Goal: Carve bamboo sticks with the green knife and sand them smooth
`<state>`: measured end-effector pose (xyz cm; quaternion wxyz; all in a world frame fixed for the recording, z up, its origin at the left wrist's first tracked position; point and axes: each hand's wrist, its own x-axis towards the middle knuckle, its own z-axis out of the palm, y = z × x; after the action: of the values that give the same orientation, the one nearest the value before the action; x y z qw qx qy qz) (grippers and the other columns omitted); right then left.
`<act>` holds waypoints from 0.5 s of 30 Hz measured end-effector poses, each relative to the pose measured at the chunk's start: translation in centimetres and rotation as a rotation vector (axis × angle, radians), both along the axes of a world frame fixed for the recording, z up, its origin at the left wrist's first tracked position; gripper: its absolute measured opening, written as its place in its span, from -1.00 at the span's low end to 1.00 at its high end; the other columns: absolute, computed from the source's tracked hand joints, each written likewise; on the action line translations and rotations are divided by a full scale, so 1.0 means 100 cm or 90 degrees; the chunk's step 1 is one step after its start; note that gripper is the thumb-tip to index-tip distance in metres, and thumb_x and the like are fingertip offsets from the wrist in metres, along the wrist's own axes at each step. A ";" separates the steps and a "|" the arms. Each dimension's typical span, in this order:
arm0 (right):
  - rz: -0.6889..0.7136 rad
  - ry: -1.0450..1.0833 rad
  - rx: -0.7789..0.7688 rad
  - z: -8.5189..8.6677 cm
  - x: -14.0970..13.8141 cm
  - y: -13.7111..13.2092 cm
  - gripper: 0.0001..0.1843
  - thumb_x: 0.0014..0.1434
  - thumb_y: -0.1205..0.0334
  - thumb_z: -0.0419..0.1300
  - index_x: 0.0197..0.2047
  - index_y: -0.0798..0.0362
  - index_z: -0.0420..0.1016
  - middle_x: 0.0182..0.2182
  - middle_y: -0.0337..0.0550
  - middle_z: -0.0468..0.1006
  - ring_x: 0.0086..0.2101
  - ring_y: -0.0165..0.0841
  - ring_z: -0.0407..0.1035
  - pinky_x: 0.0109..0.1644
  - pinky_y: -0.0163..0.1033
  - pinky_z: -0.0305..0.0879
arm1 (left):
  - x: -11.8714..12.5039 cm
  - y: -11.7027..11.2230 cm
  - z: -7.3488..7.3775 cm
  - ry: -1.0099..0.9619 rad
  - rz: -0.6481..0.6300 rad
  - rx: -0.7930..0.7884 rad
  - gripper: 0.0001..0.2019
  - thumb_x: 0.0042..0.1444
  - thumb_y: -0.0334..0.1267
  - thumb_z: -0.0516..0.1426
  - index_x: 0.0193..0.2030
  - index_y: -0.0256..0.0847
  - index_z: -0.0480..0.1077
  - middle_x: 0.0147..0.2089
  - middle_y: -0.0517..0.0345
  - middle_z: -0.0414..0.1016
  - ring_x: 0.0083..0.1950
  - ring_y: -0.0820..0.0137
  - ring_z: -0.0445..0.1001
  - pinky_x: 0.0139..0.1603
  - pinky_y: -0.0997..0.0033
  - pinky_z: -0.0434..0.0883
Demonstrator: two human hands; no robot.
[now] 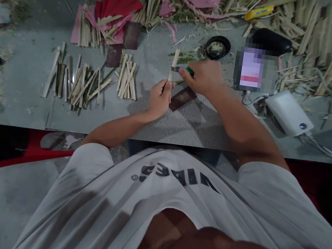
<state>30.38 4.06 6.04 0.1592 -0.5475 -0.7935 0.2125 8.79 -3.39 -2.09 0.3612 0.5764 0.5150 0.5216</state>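
Note:
My left hand [161, 99] pinches the lower end of a pale bamboo strip [175, 60], which points up away from me. Closed round the green handle of a knife [189, 71] is my right hand [205, 75]. The knife's blade lies across the strip, touching it partway along. Beneath and between my hands, a dark brown rectangular piece [183, 99] rests on the table. To the left of my left hand lies a small pile of short pale strips [128, 78], with a larger pile of strips [81, 86] beyond it.
Beyond my hands stands a black round dish [217, 47]. A phone [252, 70], a black case [272, 41] and a white power bank [289, 113] with cables lie right. Red and pink paper [116, 8], a yellow tube [258, 12] and split bamboo [317, 34] line the back.

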 end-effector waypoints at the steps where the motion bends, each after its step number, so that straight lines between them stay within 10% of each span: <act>1: 0.000 0.006 0.004 -0.001 0.001 0.002 -0.23 0.72 -0.67 0.09 -0.20 -0.16 0.40 -0.13 0.18 0.76 0.17 0.21 0.52 0.29 0.20 0.29 | 0.001 -0.002 0.001 0.000 0.000 0.001 -0.17 0.65 0.79 -0.06 -0.16 0.06 0.45 -0.59 0.35 0.23 -0.53 0.34 0.27 -0.29 0.14 0.31; 10: -0.147 0.025 0.053 -0.008 0.026 0.034 -0.17 0.72 -0.74 0.02 -0.22 -0.17 0.34 -0.29 0.11 0.58 0.07 0.13 0.54 0.16 0.13 0.36 | 0.009 -0.013 -0.004 -0.064 -0.023 -0.050 -0.21 0.68 0.70 0.06 -0.20 0.03 0.51 -0.64 0.40 0.21 -0.60 0.39 0.25 -0.42 0.25 0.28; 15: -0.122 0.268 -0.023 -0.009 0.020 0.036 -0.09 0.45 -0.96 0.18 -0.28 -0.24 0.39 -0.35 -0.03 0.58 -0.09 0.04 0.54 -0.02 0.13 0.50 | 0.009 -0.012 0.000 -0.065 -0.040 -0.093 -0.30 0.73 0.57 0.16 -0.17 0.00 0.59 -0.63 0.39 0.29 -0.61 0.42 0.25 -0.44 0.32 0.30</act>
<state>32.41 7.61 5.17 0.3310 -0.5666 -0.6832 0.3205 9.71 -4.55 -2.08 0.4441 0.5369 0.5146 0.4997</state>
